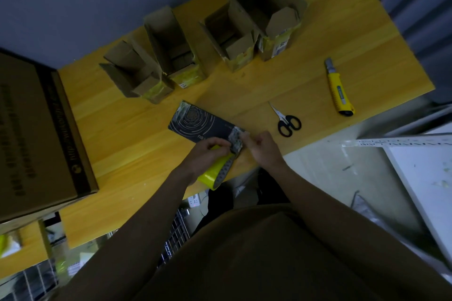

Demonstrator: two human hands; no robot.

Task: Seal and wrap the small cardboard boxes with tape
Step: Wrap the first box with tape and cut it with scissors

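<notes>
A flat black box (pixel 200 122) with white circle patterns lies on the yellow wooden table (pixel 137 129), taped at both ends. My left hand (pixel 208 154) grips a yellow tape roll (pixel 215 173) at the box's near end. My right hand (pixel 261 149) pinches the tape strip against that same taped end (pixel 236 139). Several open brown cardboard boxes stand in a row behind: one at the left (pixel 137 76), a tall one (pixel 171 44), another (pixel 230 34) and the largest (pixel 269 7).
Black-handled scissors (pixel 287 121) and a yellow utility knife (pixel 338 89) lie to the right on the table. A large brown carton (pixel 36 134) sits at the table's left end. A white shelf (pixel 415 161) is beyond the table's near right edge.
</notes>
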